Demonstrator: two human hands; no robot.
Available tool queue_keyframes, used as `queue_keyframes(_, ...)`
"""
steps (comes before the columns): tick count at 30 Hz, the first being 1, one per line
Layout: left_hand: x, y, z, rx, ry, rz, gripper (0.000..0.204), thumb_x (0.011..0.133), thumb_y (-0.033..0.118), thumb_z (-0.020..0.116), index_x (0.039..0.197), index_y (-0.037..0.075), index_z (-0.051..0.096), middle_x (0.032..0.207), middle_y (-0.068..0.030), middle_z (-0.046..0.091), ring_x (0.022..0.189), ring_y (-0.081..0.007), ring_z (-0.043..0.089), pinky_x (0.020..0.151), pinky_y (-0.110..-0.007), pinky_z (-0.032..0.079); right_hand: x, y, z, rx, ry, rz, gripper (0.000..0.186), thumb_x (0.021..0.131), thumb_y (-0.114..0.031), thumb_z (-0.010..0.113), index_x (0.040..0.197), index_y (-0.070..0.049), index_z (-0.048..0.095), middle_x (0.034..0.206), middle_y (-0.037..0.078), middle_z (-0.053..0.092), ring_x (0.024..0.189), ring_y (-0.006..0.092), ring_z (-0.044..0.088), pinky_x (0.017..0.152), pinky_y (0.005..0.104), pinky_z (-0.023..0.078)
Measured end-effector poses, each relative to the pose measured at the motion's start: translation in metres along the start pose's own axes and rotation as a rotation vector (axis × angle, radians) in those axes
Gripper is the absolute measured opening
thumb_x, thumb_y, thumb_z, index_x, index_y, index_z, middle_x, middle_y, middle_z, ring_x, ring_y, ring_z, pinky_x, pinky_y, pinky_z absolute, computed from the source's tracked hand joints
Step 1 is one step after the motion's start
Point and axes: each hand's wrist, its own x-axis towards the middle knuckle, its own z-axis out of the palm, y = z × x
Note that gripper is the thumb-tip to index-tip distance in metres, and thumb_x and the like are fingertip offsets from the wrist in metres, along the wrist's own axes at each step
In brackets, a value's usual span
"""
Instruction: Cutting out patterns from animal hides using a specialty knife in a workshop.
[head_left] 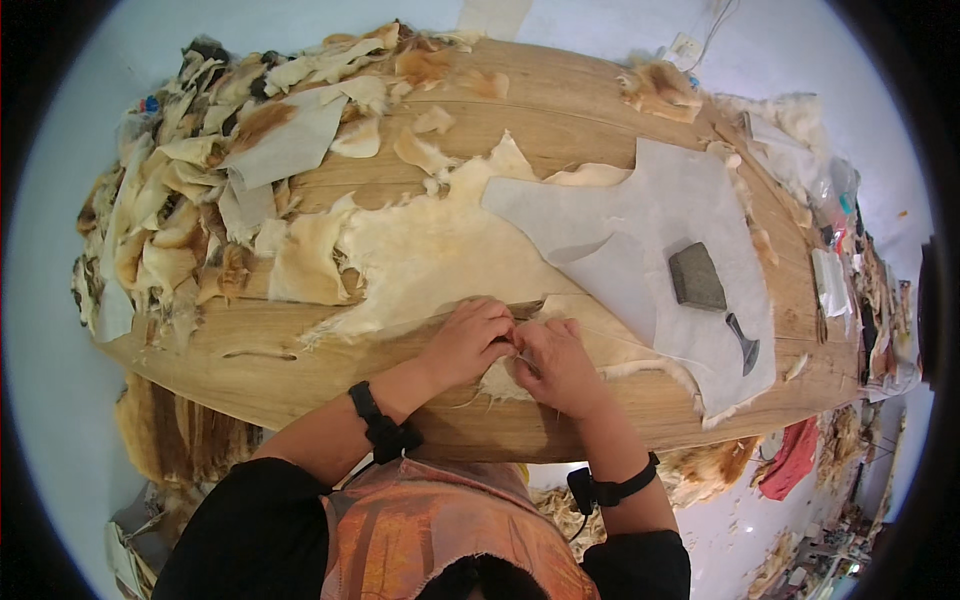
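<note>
Across the middle of the room: wooden counter [570, 110], planks visible where bare, its edges bowed by the view. Person at the near side, black sleeves, orange patterned apron [440, 525], both forearms laid over the near edge. Left end of counter: large heap of fur and hide scraps [180, 240], cream, russet and dark pieces overlapping, some pale sheets among them. Centre: pale hide [440, 250], irregular outline, spread flat with ragged margins, its near edge reaching the person's hands. Right of centre: whitish sheet [630, 225], shaped like a cut pattern, lying partly over the hide, one corner folded back. Far edge, right: reddish fur piece [660, 90]. Below counter level, right: red cloth [790, 460]. Left hand [468, 338]: fingers bent and drawn together, tips pinching at the near edge of the pale hide. Right hand [562, 365]: fingers curled inward, thumb and forefinger pinching the same edge, tips touching or nearly touching those of the left; whether something small sits between the tips I cannot tell, the fingers cover it. Dark grey block [697, 277]: resting on the whitish sheet, right of the hands and apart from them. Small dark tool [743, 343]: narrow stem, flared end toward the near side, on the same sheet just beside the block.
</note>
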Motion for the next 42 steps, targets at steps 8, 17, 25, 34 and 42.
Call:
queue_keyframes(8,0.003,-0.002,0.006,-0.022,-0.019,0.007,0.018,0.077,0.009,0.075,0.091,0.007,0.064,0.099,-0.0083,0.061,0.101,-0.0327,0.058,0.091,-0.043,0.046,-0.01,-0.033,-0.005,-0.4,0.137,-0.139,0.015,0.086,-0.006,0.066,0.097,-0.013,0.058,0.086,0.006,0.061,0.092,0.0268,0.062,0.1,0.0443,0.043)
queue_keyframes(17,0.003,-0.005,-0.002,0.02,-0.162,-0.055,0.016,0.081,0.021,0.078,0.092,0.013,0.068,0.102,-0.0043,0.061,0.105,-0.0286,0.057,0.094,-0.044,0.043,-0.076,-0.068,-0.107,1.099,0.5,0.338,0.012,0.1,-0.009,0.063,0.108,-0.003,0.056,0.087,0.002,0.057,0.081,0.0126,0.064,0.095,0.0427,0.056)
queue_keyframes(25,0.012,0.002,-0.006,-0.005,-0.241,-0.09,0.012,0.082,0.02,0.076,0.087,0.013,0.069,0.099,-0.0053,0.062,0.105,-0.028,0.057,0.096,-0.043,0.042,-0.135,-0.099,-0.113,0.934,-0.344,0.615,0.012,0.087,-0.003,0.077,0.099,0.0,0.077,0.085,0.009,0.073,0.078,0.0142,0.068,0.066,0.0272,0.05)
queue_keyframes(34,0.008,-0.001,-0.007,-0.044,-0.189,-0.071,0.01,0.081,0.019,0.076,0.087,0.013,0.07,0.097,-0.0038,0.064,0.107,-0.0269,0.057,0.1,-0.043,0.04,-0.045,-0.178,-0.109,0.981,-0.206,-0.237,0.03,0.088,-0.006,0.07,0.118,-0.01,0.072,0.09,0.008,0.066,0.078,0.0303,0.065,0.067,0.0358,0.054)
queue_keyframes(42,0.005,0.053,-0.032,-0.15,-0.21,0.038,0.009,0.085,0.022,0.073,0.086,0.013,0.07,0.093,-0.0042,0.063,0.102,-0.0266,0.058,0.097,-0.043,0.042,-0.04,-0.085,-0.066,0.433,0.237,0.263,0.024,0.09,-0.009,0.065,0.113,-0.009,0.073,0.093,0.013,0.071,0.079,0.032,0.069,0.068,0.0404,0.055)
